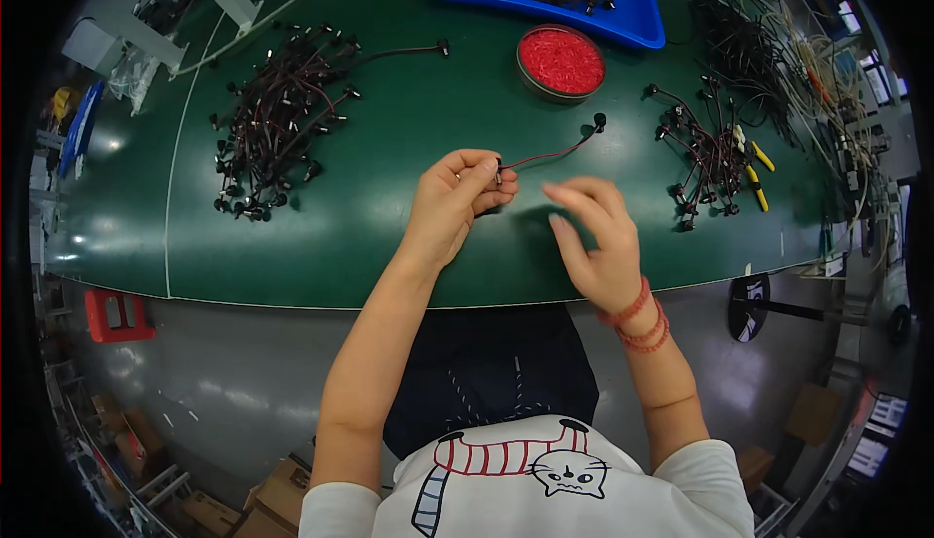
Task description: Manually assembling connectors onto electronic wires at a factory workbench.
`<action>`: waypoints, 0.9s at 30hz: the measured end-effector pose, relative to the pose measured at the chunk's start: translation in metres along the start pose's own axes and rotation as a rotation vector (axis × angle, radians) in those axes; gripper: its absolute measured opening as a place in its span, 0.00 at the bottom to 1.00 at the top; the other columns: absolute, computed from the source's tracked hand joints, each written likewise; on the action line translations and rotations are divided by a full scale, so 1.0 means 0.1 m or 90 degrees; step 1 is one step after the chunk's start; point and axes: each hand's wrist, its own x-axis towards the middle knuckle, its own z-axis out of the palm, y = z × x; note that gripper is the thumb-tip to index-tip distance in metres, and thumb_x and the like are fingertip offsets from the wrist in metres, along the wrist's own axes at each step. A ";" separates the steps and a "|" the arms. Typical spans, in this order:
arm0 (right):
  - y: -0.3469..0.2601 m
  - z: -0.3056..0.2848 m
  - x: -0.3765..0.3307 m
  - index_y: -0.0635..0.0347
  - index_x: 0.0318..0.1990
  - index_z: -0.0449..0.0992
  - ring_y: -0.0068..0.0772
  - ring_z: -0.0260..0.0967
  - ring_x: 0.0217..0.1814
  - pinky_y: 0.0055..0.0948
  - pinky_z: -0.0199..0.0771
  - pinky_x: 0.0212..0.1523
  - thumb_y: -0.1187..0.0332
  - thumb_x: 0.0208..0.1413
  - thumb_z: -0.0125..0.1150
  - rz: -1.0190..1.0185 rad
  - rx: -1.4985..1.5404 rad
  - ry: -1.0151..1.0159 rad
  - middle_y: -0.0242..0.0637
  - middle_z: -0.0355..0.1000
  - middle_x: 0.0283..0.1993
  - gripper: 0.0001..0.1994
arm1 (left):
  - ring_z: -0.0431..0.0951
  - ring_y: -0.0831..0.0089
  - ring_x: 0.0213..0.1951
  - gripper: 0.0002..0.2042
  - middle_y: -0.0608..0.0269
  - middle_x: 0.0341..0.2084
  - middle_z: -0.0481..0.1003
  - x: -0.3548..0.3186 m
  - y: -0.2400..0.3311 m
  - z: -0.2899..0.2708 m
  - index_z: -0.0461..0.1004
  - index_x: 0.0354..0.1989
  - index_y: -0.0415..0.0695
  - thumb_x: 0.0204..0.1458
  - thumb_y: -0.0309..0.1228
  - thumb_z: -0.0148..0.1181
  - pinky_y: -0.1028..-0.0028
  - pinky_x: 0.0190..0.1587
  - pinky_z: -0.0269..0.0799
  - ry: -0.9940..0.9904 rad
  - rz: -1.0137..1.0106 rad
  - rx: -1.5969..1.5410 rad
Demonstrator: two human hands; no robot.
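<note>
My left hand [457, 197] pinches one end of a short cable [550, 155] between thumb and fingers, above the green table. From that grip its thin red and dark wires run right and up to a black plug [599, 123] at the far end. Just right of it, my right hand [598, 236] is held apart from the cable, thumb and fingers spread, with nothing seen in it. Beyond the cable stands a round tin [525, 73] full of small red pieces [562, 59], too small to make out singly.
A large heap of similar cables [282, 120] lies on the left, a smaller bunch [708, 159] on the right beside yellow-handled pliers [757, 188]. At the back, a blue tray [637, 32] holds more cables. Loose black cords [744, 52] pile up at the far right.
</note>
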 end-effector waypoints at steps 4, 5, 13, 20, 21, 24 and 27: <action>-0.06 -0.12 -0.68 0.59 0.31 0.72 0.30 0.64 0.28 0.24 0.63 0.28 0.80 0.34 0.56 0.000 0.229 -0.250 0.32 0.66 0.26 0.12 | 0.73 0.75 0.26 0.07 0.56 0.24 0.71 0.07 0.02 0.03 0.65 0.34 0.34 0.48 0.24 0.48 0.79 0.29 0.70 -0.014 -0.009 0.139; -0.02 -0.09 -0.80 0.59 0.31 0.72 0.30 0.64 0.28 0.24 0.63 0.28 0.80 0.34 0.56 0.002 0.231 -0.237 0.32 0.66 0.26 0.12 | 0.73 0.75 0.26 0.07 0.56 0.24 0.71 0.09 0.02 0.04 0.65 0.34 0.35 0.47 0.24 0.48 0.80 0.29 0.70 -0.046 -0.017 0.165; 0.58 0.44 -1.60 0.58 0.34 0.72 0.31 0.66 0.30 0.26 0.67 0.29 0.71 0.41 0.53 -0.031 0.145 -0.369 0.34 0.68 0.30 0.09 | 0.73 0.74 0.25 0.06 0.55 0.26 0.71 0.05 0.15 0.00 0.65 0.35 0.36 0.47 0.22 0.47 0.79 0.29 0.70 -0.179 -0.077 0.180; 1.13 1.41 -1.26 0.59 0.34 0.71 0.33 0.66 0.31 0.27 0.68 0.30 0.70 0.42 0.52 0.046 0.241 -0.385 0.36 0.68 0.32 0.09 | 0.72 0.77 0.27 0.06 0.58 0.25 0.71 0.08 0.10 -0.06 0.64 0.35 0.37 0.48 0.21 0.46 0.81 0.30 0.69 -0.183 -0.117 0.165; 1.15 1.53 -1.17 0.59 0.34 0.71 0.33 0.66 0.31 0.27 0.68 0.30 0.70 0.43 0.52 0.034 0.260 -0.381 0.36 0.68 0.32 0.09 | 0.72 0.77 0.27 0.06 0.58 0.25 0.71 0.08 0.10 -0.04 0.64 0.35 0.37 0.48 0.21 0.46 0.81 0.30 0.69 -0.171 -0.114 0.183; 1.14 1.91 -0.97 0.59 0.34 0.71 0.34 0.66 0.32 0.27 0.68 0.30 0.69 0.43 0.52 0.011 0.313 -0.364 0.36 0.68 0.32 0.09 | 0.72 0.78 0.26 0.07 0.58 0.26 0.71 0.08 0.13 -0.03 0.63 0.36 0.37 0.48 0.21 0.47 0.82 0.30 0.68 -0.179 -0.131 0.156; 1.14 2.09 -0.88 0.59 0.34 0.71 0.34 0.66 0.32 0.27 0.68 0.31 0.69 0.43 0.52 0.003 0.350 -0.369 0.36 0.68 0.32 0.09 | 0.72 0.78 0.26 0.07 0.59 0.27 0.70 0.10 0.12 -0.01 0.63 0.36 0.37 0.48 0.21 0.47 0.83 0.29 0.67 -0.177 -0.144 0.102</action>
